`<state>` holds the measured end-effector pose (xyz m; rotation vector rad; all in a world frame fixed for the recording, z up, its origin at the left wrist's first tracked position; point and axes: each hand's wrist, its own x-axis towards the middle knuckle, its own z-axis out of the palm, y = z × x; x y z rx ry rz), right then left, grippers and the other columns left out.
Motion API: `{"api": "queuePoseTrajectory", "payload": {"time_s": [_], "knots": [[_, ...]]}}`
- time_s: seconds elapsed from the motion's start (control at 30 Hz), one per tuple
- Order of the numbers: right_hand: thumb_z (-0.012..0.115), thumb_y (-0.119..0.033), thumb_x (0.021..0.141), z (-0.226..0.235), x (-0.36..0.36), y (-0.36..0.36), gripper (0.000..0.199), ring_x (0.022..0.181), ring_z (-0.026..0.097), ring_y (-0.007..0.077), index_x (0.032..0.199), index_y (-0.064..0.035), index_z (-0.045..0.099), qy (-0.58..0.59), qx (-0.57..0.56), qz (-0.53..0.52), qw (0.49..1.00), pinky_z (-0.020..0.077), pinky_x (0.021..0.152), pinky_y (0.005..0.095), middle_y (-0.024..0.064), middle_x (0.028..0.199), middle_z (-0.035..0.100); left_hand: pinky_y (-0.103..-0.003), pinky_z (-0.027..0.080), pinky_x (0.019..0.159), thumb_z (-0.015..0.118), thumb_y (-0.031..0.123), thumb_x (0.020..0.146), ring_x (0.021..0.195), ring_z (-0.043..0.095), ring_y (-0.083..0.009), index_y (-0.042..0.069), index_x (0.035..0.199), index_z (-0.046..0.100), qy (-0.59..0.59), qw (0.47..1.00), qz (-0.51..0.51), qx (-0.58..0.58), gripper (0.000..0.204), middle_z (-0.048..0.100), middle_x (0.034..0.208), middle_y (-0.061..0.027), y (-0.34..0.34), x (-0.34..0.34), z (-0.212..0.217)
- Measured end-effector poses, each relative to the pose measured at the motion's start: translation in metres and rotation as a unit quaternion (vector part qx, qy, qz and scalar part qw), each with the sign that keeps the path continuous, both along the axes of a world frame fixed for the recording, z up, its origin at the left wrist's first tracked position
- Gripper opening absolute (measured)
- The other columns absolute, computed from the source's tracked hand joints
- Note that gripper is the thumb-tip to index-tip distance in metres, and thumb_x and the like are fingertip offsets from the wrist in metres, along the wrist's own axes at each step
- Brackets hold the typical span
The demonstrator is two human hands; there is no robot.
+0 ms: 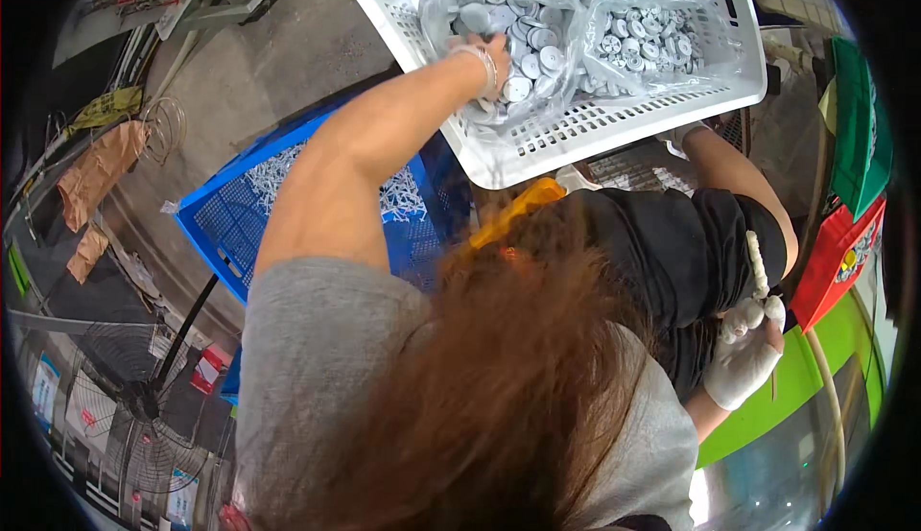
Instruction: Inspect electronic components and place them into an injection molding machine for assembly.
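My left arm stretches up to a white plastic basket (pixel 518 152). My left hand (pixel 480 56), a pale band at its wrist, reaches into a clear plastic bag (pixel 432 18) of round grey discs (pixel 542 59). Its fingers are partly hidden among the discs, so I cannot tell what it grips. On the right, beside my black shorts (pixel 662 262), my right hand (pixel 743 363) wears a whitish glove with its fingers closed. A slim, off-white ribbed piece (pixel 756 260) sticks up from its fingertips; its exact kind is unclear.
More clear bags in the basket hold small grey wheel-like parts (pixel 643 42). Below my left arm is a blue crate (pixel 216 234) of small metallic pieces (pixel 403 195). Green (pixel 854 138) and red bins (pixel 825 282) stand at the right. A fan (pixel 142 401) is at the lower left.
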<state>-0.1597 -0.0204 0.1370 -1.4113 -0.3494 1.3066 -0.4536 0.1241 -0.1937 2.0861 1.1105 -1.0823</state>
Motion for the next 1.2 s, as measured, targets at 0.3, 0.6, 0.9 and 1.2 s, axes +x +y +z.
{"api": "queuePoseTrajectory", "payload": {"time_s": [0.3,0.6,0.9,1.2], "knots": [[0.060,-0.037,0.084,-0.001,0.002,0.000,0.036,0.049,0.045,0.0014,0.081,-0.0012,0.059,-0.030,0.021,0.093,0.995,0.0385,0.047,0.0125,0.0455,0.132,0.019,-0.066,0.032,0.090,0.056,0.029,0.080,0.114,0.048,-0.0413,0.019,0.129,0.044,-0.016,0.988,0.036,0.152,0.051,0.040,0.132,-0.0134,-0.017,0.024,-0.028],[0.054,-0.023,0.085,-0.004,0.009,-0.008,0.019,0.052,0.053,0.0069,0.082,-0.0059,0.062,-0.065,-0.013,0.032,0.997,0.0383,0.045,0.0129,0.0385,0.109,0.053,-0.049,0.046,0.079,0.061,0.014,0.076,0.100,0.058,-0.0343,0.026,0.125,0.041,-0.153,0.985,0.050,0.056,0.054,0.048,0.116,-0.0194,0.005,0.005,-0.024],[0.052,-0.025,0.087,-0.004,0.003,-0.009,0.021,0.050,0.048,0.0098,0.088,-0.0053,0.059,-0.024,0.005,0.024,0.999,0.0373,0.044,0.0157,0.0242,0.087,0.062,-0.046,0.049,0.073,0.056,0.010,0.078,0.093,0.060,-0.0364,0.016,0.119,0.043,-0.198,0.977,0.049,0.057,0.044,0.055,0.105,-0.0179,-0.009,0.006,-0.031],[0.055,-0.026,0.087,0.006,0.024,-0.025,0.031,0.064,0.043,0.0100,0.105,-0.0011,0.051,-0.038,-0.010,-0.016,0.999,0.0357,0.054,0.0197,0.0018,0.075,0.042,-0.043,0.051,0.078,0.050,0.013,0.088,0.099,0.059,-0.0279,0.009,0.126,0.041,-0.534,0.683,0.499,0.010,0.039,0.055,0.113,-0.0167,-0.006,0.008,0.108]]}}
